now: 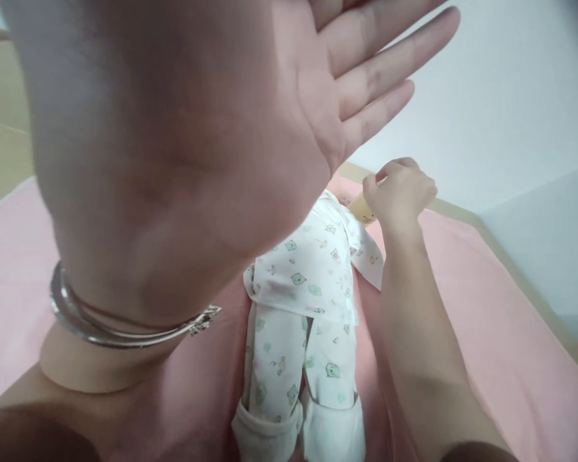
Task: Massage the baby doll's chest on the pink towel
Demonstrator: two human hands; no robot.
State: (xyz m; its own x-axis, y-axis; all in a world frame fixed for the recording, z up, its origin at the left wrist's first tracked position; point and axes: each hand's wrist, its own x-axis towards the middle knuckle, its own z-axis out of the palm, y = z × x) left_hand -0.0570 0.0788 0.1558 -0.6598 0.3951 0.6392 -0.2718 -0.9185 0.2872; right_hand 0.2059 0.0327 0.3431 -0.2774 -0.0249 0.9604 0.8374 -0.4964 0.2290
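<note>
My left hand (212, 141) is raised close to the camera, palm showing and fingers spread, with nothing in it and a silver bangle round the wrist. Farther off, my right hand (399, 192) has its fingers wrapped round a yellowish container (361, 210), mostly hidden behind the fingers. Below and between the arms lies a small figure in a white printed top (313, 269) and matching trousers (277, 359) with turned-up white cuffs. My left hand hides the figure's head; the right hand is beside its sleeve.
A pink cloth (491, 333) lies under the figure, spread over a tan surface (534, 289) whose edge shows at the right. A pale wall (491, 102) stands behind at the upper right.
</note>
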